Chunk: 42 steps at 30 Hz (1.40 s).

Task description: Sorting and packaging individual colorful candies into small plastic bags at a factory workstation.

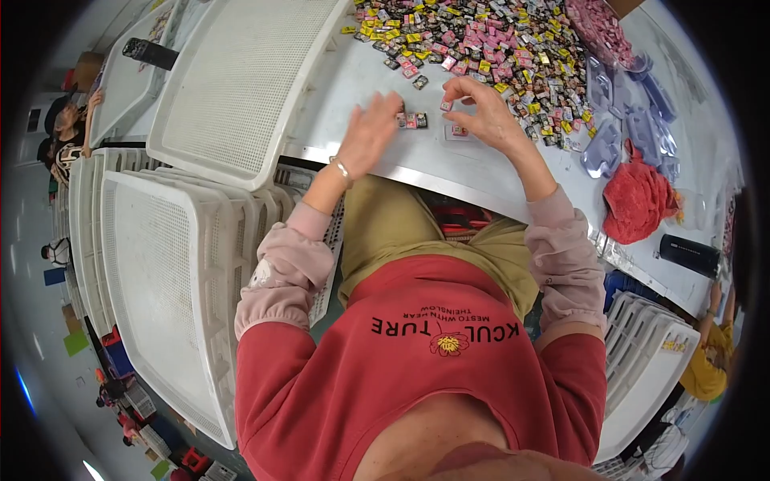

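Pink packet: a small pink-and-white piece (447,104) sits above the tabletop's near edge, upper centre of the frame, between the fingertips of the right hand (491,119).
Right hand: thumb and index finger appear pinched on that packet, the other fingers loosely curled.
Left hand: the left hand (369,135) is blurred, its fingers stretched toward the row; whether they pinch or touch anything I cannot tell.
Short row: a few dark and red packets (413,120) lie side by side just beside the left fingertips, the left end partly hidden.
Second pink packet: another pink piece (456,131) lies just below the right hand.
Step in hand: probably gathering small packets into a neat row; the next move seems to call for lowering the pinched one flat and square beside the others.
Pile: a loose heap of pink, black and yellow packets (497,48) covers the tabletop (345,92) at the top of the frame.
Right side: clear bluish plastic trays (639,132), a crumpled red cloth (638,200) and a black bottle (690,255).
Left side: a white mesh tray (241,72) at upper left, with stacked white trays (156,264) below.
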### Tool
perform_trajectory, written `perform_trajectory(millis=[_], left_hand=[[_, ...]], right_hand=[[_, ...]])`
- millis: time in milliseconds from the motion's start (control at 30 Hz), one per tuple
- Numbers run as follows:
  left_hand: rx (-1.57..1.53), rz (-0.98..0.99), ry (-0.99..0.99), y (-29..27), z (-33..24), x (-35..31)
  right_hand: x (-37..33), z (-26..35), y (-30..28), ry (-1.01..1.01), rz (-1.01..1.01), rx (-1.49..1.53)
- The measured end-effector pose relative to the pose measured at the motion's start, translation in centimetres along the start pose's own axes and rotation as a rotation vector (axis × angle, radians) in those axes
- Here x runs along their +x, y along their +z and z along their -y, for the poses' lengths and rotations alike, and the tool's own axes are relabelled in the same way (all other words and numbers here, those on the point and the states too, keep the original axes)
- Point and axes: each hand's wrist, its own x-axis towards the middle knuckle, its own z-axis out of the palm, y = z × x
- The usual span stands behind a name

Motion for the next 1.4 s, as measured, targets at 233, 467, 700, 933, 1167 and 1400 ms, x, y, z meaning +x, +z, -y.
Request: perform_trajectory(millis=[233,467,700,933,1167,1400], left_hand=[[-0.055,-0.216,-0.530,-4.0,1.6,-2.1],[0.014,-0.153,-0.579,-1.9,2.7,-1.1],[-0.734,-0.169,-0.797,-3.1,0.0,0.4],[-1.264,-0.426,-0.834,-1.6,-0.9,1.8],[-1.301,-0.470,-0.772,-0.3,0.3,1.8],[-1.453,-0.409,-0.733,-2.2,-0.1,1.9]], right_hand=[[1.4,-2.1,1.2,-0.101,0.094,-0.269],[3.1,-2.3,4.0,-0.004,0.074,-0.570],[3.4,-3.8,2.1,-0.066,0.006,-0.234],[1.2,-2.2,3.3,-0.033,0.064,-0.287],[0.2,-0.1,3.8,-0.159,0.021,-0.397],[0.9,-1.8,2.8,0.023,-0.093,0.172]])
